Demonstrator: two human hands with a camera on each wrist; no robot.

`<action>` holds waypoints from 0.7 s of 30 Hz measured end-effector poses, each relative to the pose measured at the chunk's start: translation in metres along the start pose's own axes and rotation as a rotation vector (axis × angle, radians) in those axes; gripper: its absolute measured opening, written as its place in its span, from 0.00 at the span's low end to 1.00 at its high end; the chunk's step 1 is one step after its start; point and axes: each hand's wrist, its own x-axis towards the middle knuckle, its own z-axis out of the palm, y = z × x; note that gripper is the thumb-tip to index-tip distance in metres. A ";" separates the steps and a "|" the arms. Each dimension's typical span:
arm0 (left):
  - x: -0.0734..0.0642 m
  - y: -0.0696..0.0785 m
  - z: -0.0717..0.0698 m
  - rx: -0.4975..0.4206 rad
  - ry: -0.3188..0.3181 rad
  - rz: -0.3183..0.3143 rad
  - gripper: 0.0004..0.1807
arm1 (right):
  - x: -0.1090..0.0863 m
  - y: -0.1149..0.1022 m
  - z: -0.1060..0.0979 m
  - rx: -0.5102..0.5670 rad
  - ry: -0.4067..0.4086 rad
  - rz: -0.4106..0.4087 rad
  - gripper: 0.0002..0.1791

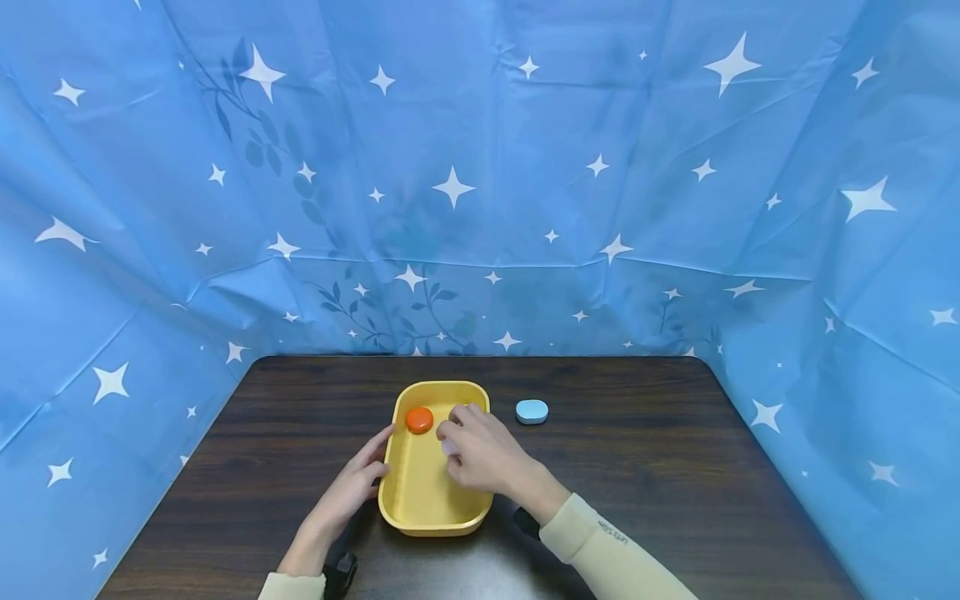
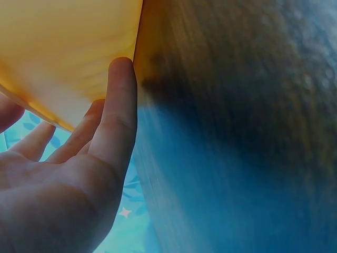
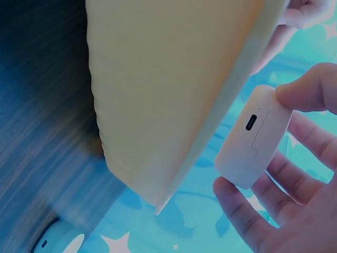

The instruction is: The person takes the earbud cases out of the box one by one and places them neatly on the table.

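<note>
My right hand [image 1: 483, 450] reaches over the right side of a yellow tray [image 1: 435, 529]. Between thumb and fingertips it holds a pale, rounded earbud charging case [image 3: 254, 137], whose charging port faces the right wrist camera. From the head view the hand mostly hides this case. Inside the tray, near its far left corner, lies an orange rounded case [image 1: 419, 420]. Against the tray's left side rests my left hand [image 1: 348, 492]; its fingers [image 2: 122, 100] are fairly straight and touch the outer wall.
A light blue case [image 1: 532, 412] with a similar port lies on the dark wooden table [image 1: 637, 467], right of the tray's far end. Behind the table and along both sides hangs a blue curtain [image 1: 525, 167] with white stars.
</note>
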 end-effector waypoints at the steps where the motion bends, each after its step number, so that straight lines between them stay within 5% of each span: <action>1: 0.000 0.000 0.000 0.000 -0.002 0.001 0.34 | 0.000 0.001 0.000 0.006 0.003 0.005 0.12; 21: 0.000 0.000 0.000 0.007 -0.012 0.004 0.34 | -0.009 0.023 -0.007 -0.006 0.037 0.058 0.12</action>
